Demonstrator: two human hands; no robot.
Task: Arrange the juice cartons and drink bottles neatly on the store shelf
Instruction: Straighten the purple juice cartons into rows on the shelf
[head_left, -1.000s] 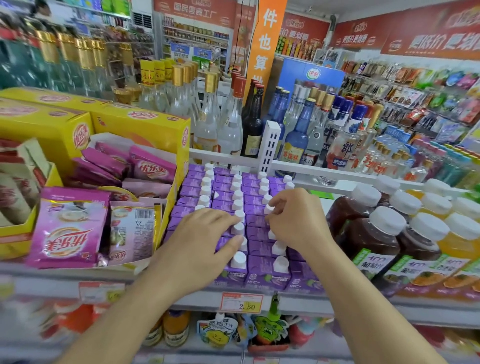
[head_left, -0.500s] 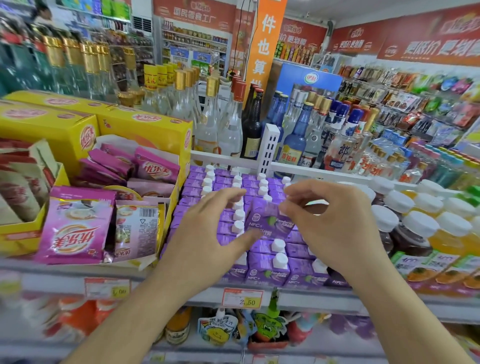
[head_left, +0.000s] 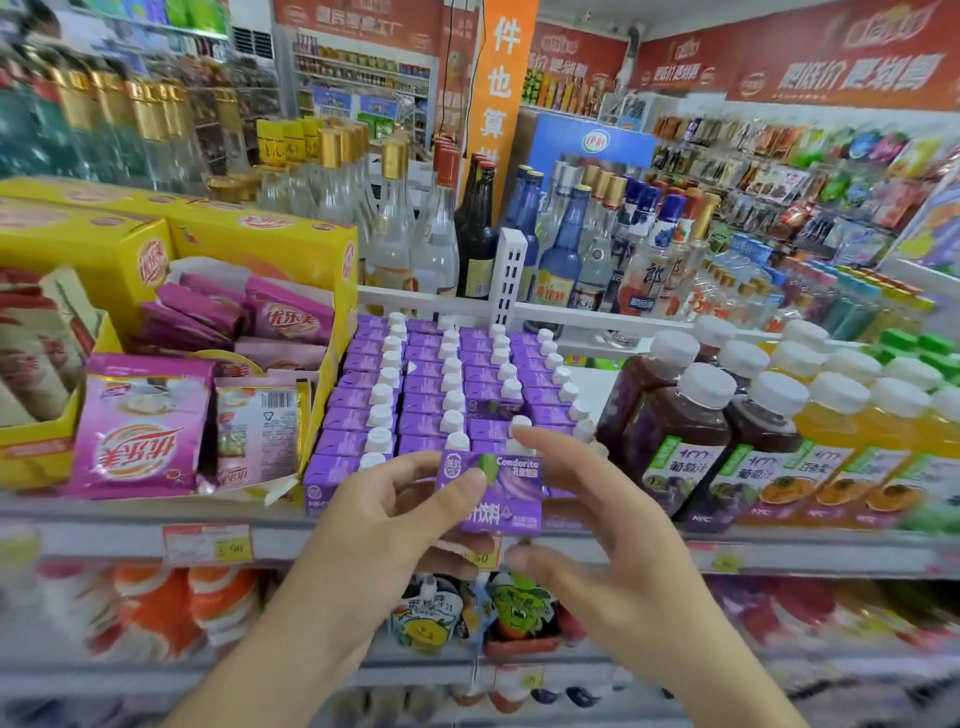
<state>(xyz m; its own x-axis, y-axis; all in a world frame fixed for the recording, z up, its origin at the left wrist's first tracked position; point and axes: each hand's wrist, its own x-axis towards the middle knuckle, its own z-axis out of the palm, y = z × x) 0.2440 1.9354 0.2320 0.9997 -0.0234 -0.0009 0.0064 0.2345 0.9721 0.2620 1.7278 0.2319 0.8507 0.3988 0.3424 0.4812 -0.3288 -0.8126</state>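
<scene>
Purple carton (head_left: 491, 491) sits pinched in my left hand (head_left: 395, 525), thumb across its front, lifted before the shelf (head_left: 104, 540). My right hand (head_left: 597, 540) is beside it, fingers spread loosely; I cannot tell if they touch it.

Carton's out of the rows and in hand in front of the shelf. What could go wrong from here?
1. The purple carton is pinched by the left hand only; the right hand looks open beside it, so it may slip.
2. Pushing it back could knock over the tightly packed cartons.
3. The right arm could bump the juice bottles.
</scene>
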